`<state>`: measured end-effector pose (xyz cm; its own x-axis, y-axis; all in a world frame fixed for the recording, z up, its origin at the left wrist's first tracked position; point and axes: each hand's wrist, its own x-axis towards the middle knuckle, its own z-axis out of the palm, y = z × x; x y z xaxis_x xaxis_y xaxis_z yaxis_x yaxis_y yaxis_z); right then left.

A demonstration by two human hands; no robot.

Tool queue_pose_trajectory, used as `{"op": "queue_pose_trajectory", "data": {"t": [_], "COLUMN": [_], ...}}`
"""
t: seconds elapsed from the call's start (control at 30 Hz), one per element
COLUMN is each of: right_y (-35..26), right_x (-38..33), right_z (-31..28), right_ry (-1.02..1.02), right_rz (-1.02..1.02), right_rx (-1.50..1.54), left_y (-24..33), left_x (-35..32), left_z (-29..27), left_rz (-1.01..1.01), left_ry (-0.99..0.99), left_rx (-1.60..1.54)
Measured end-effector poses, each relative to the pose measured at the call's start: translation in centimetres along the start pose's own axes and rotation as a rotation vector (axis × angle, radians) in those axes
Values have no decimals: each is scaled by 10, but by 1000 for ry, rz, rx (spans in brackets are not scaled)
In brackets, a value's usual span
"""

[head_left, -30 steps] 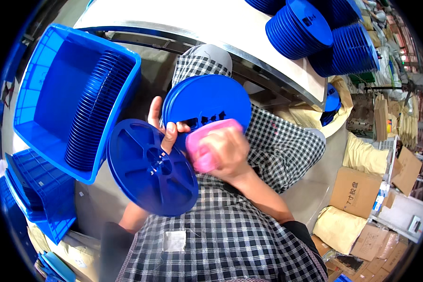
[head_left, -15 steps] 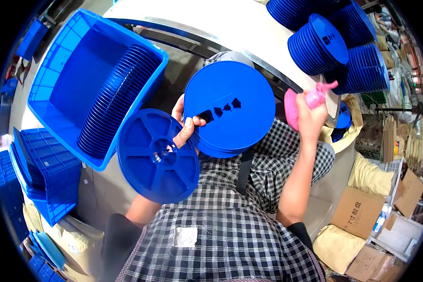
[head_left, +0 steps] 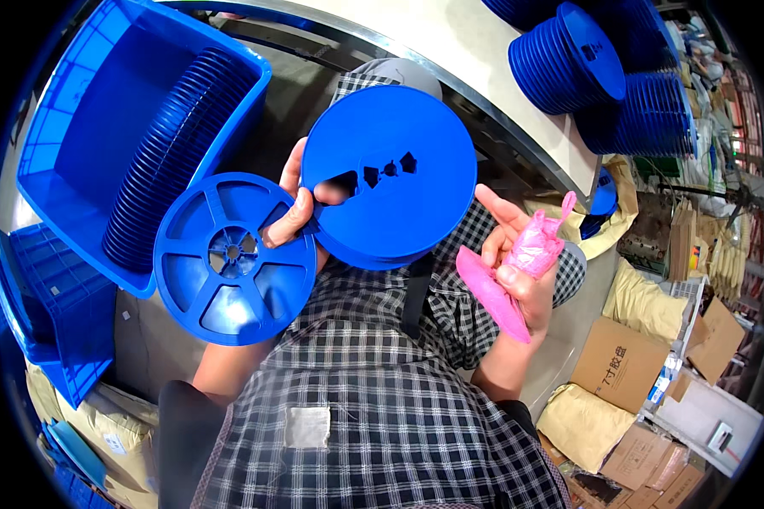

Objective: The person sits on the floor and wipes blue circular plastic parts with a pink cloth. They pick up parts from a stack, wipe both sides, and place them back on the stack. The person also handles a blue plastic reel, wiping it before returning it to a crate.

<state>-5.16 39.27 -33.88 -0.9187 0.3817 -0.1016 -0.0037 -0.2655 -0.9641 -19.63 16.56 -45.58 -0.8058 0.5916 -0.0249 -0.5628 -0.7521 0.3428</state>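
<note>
A stack of blue reel discs point(head_left: 390, 212) rests over my lap, its flat top disc pierced by several dark cut-outs. My left hand point(head_left: 290, 222) grips its left side, one fingertip showing in the largest cut-out. Under my left thumb is a spoked blue reel flange point(head_left: 202, 246), held beside the stack with its hub facing up. My right hand point(head_left: 530, 293) is closed on a bright pink cloth bundle point(head_left: 488, 293) with a twisted, looped end. My right index finger stretches to the stack's right rim; whether it touches cannot be told.
To the left, a blue plastic bin point(head_left: 119, 93) holds a row of blue discs point(head_left: 178, 157). More disc stacks point(head_left: 564, 64) stand on the pale table point(head_left: 433, 34) at the far right. Crates point(head_left: 68, 314) lie at left; cartons point(head_left: 620, 365) and sacks point(head_left: 586, 424) at right.
My right hand has come down and inward with the pink bundle, its index finger now extended to the stack. The stack and spoked flange have shifted slightly left in view.
</note>
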Motion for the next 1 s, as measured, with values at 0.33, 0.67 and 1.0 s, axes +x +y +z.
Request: {"op": "queue_pose_trajectory", "data": {"t": [0.33, 0.67, 1.0], "right_y": [-6, -126, -145], "right_x": [-12, -17, -9], "right_z": [3, 64, 58], "right_ry": [-37, -792, -817], "right_rz": [-97, -315, -580], "right_rx": [86, 414, 287], "left_y": [1, 0, 0], "left_x": [-3, -3, -2], "left_z": [2, -5, -3], "left_rz": [-26, -26, -12], "left_ry": [5, 11, 55], "left_rx": [32, 13, -6]}}
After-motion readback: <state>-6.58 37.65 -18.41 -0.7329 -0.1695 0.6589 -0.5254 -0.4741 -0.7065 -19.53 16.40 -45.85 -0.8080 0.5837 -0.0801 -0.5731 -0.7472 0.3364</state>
